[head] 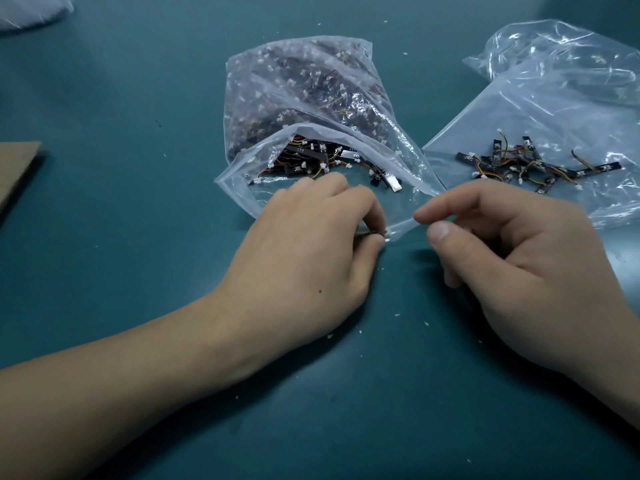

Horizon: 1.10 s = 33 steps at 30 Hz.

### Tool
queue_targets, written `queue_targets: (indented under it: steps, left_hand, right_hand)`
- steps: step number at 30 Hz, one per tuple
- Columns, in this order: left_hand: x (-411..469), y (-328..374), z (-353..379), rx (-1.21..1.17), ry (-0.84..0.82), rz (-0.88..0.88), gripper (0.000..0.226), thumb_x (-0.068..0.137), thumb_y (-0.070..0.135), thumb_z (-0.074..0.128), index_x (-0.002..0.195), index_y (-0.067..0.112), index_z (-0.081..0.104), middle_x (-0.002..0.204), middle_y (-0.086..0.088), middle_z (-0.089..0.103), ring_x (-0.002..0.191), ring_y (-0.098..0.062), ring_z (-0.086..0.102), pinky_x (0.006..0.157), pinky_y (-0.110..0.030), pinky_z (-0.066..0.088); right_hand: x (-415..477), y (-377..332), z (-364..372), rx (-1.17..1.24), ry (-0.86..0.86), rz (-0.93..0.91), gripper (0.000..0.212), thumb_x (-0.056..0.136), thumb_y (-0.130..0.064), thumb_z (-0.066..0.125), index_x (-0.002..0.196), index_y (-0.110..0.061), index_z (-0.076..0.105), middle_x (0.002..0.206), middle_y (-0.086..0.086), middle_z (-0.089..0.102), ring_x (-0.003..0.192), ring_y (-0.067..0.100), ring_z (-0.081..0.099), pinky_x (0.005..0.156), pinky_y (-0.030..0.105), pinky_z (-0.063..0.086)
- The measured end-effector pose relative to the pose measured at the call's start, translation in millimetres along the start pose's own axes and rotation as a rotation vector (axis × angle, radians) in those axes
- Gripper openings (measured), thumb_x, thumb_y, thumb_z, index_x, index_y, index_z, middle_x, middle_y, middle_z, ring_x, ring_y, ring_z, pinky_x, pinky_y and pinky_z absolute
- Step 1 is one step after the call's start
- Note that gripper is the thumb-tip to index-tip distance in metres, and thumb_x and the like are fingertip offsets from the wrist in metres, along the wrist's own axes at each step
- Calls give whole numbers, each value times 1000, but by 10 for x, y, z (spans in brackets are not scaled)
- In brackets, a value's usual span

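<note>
A clear plastic bag (304,98) lies in the middle of the table with its mouth open toward me. It is packed with small black circuit strips (311,157) that carry coloured wires and white connectors. My left hand (311,244) rests at the bag's mouth, thumb and forefinger pinching a small dark part (375,233) at the lower lip. My right hand (512,251) is just right of it, fingers curled, forefinger and thumb pinching the bag's right-hand edge (427,206).
A second clear bag (554,98) lies flat at the right with several loose strips (533,164) on top of it. A cardboard piece (17,168) sits at the left edge. White crumbs dot the green table (138,98). More plastic (31,8) shows at the top left corner.
</note>
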State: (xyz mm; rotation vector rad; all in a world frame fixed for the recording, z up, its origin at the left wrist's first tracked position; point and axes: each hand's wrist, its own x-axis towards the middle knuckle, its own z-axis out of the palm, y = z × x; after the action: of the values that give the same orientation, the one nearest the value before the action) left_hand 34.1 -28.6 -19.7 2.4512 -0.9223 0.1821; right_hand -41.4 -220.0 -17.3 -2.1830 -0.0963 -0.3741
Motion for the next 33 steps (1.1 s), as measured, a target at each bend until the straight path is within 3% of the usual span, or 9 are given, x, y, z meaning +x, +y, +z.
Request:
queue_targets:
  steps: [3,8,12,16,21,24,27,30,33]
  left_hand:
    - [8,-7,-13,-134,65,56,3,92,31,68,95,30,67,95,13,57,92,-18,55,86,-42,47]
    - [6,7,-58,-330,193,205,4,90,13,77,93,15,75,87,13,70,83,-4,62,80,-23,49]
    - [5,14,-91,-435,150,173,4,89,18,81,90,16,77,82,19,70,78,7,62,76,-4,39]
    - [12,19,-104,-564,86,113,6,87,13,82,87,14,75,79,16,71,74,7,63,70,-2,40]
    - [14,23,-101,-737,24,0,10,86,8,81,86,14,73,79,9,77,75,2,73,66,-5,43]
    - [8,39,-105,-747,25,-46,10,86,12,82,86,16,72,78,11,77,74,0,74,60,-22,53]
    - [9,52,-102,-753,25,-69,11,89,15,77,88,18,66,79,7,78,73,-5,75,64,-37,57]
    - [31,53,-107,-728,63,-49,12,91,18,75,89,19,63,76,10,74,68,-7,71,62,-30,54]
    - [41,50,-105,-709,58,-14,14,91,16,77,88,19,64,74,11,73,69,-10,72,60,-25,52]
  right_hand:
    - [6,-8,14,-5,-36,16,8,93,-31,64,100,-32,68,61,3,62,48,21,51,48,19,39]
    - [9,-48,10,-16,-122,-28,15,93,-48,60,102,-36,65,67,-3,66,52,18,57,50,23,44]
    - [24,-67,-9,-34,-127,-64,19,99,-46,54,91,-34,66,68,-11,68,56,5,60,54,8,38]
    - [36,-56,-4,-28,-121,-74,23,101,-42,57,80,-34,61,65,-13,66,52,2,57,53,5,35]
    - [23,-49,0,-18,-134,-63,18,98,-44,56,84,-33,62,68,-10,68,51,5,55,52,6,35]
    - [22,-54,-7,-36,-130,-61,16,96,-44,58,84,-34,63,67,-10,68,51,7,56,50,9,37]
    - [21,-49,-4,-54,-123,-58,18,93,-43,58,82,-29,61,65,-3,66,52,15,56,49,23,42]
    - [17,-52,-14,22,-105,-16,18,91,-42,54,79,-28,57,64,0,66,49,18,54,47,28,43]
    - [25,-60,-24,67,-133,-22,19,93,-38,51,78,-28,57,62,-12,66,52,19,58,52,34,46]
